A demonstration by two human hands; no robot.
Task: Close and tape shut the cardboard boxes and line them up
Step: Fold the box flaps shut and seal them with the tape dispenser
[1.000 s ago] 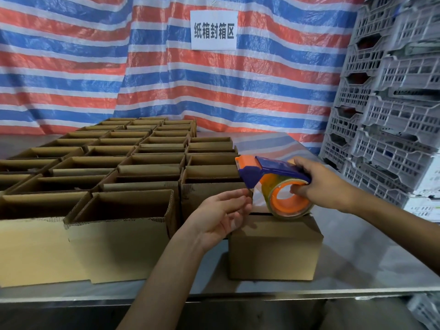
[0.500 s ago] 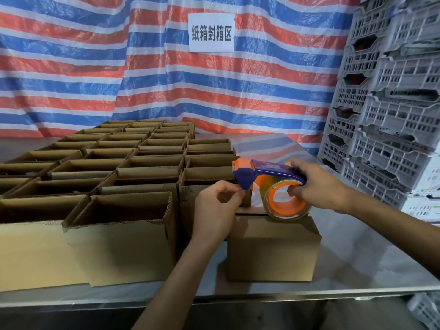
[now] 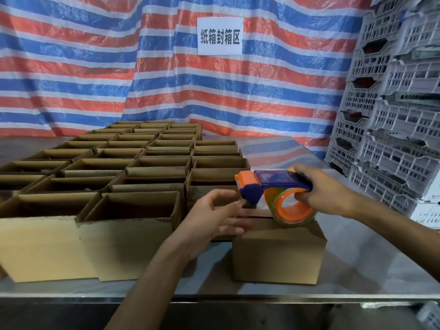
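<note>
A small closed cardboard box (image 3: 278, 253) stands near the table's front edge, right of centre. My right hand (image 3: 321, 189) grips a purple and orange tape dispenser (image 3: 281, 194) whose clear roll rests on the box top. My left hand (image 3: 214, 217) hovers at the box's left top edge with fingers spread and relaxed, just under the dispenser's nose. It holds nothing that I can see. Several open cardboard boxes (image 3: 128, 225) fill the left and middle of the table in rows.
The steel table (image 3: 371, 263) has bare surface to the right of the closed box. White plastic crates (image 3: 392, 120) are stacked along the right. A striped tarp (image 3: 119, 67) with a white paper sign (image 3: 220, 35) hangs behind.
My left hand pinched at the dispenser's nose half a second ago and has now dropped to the box's left edge with fingers spread. The dispenser has levelled out on the box top.
</note>
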